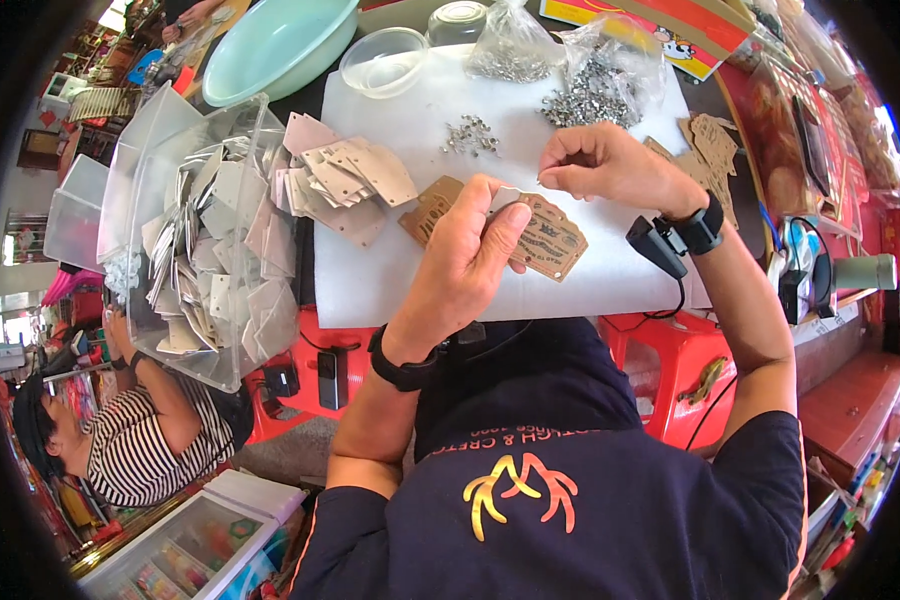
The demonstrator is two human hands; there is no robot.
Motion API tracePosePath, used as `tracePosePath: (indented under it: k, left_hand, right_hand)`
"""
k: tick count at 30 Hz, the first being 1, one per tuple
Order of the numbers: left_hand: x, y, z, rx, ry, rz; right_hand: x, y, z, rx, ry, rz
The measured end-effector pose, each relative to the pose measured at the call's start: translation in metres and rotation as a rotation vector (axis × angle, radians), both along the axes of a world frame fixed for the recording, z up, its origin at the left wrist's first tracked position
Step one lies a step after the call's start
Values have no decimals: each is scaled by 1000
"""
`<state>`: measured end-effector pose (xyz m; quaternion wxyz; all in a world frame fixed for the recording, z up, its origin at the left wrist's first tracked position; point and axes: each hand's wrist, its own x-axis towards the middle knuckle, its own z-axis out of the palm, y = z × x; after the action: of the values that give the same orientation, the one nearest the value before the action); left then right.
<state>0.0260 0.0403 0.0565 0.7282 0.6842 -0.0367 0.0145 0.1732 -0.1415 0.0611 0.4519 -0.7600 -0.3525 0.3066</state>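
My left hand [467, 255] grips a printed brown card tag [548, 245] with scalloped corners, its thumb lying on the front. A whitish piece shows at the tag's upper edge. Just above the tag, my right hand [610, 168] has thumb and forefinger pinched together; anything between them is too small to make out. Beside my left wrist, more brown tags [428, 212] lie on the white sheet [360, 285]. Farther left is a fanned pile of pale grey cards [355, 175]. A small heap of shiny metal pieces [470, 137] sits beyond my hands.
A clear plastic bin [232, 375] of pale cards stands at the left. Along the back are a light blue basin [280, 50], a clear bowl [384, 64] and plastic bags of metal pieces [610, 85]. More brown tags [715, 150] lie at right. Another person [160, 435] sits at left.
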Motion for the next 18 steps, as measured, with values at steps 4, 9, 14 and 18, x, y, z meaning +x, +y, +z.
tracePosePath:
  k: [4,9,14,18]
  left_hand:
    - [1,-1,-1,68,-11,-32]
    - [1,-6,4,78,-5,-55]
    - [-1,-9,10,131,-26,-84]
    - [0,-9,7,143,-32,-108]
  right_hand:
    - [-4,3,33,67,228,125]
    - [-5,0,40,56,306,211]
    - [-2,-1,41,36,321,260]
    - [0,-1,39,30,368,286]
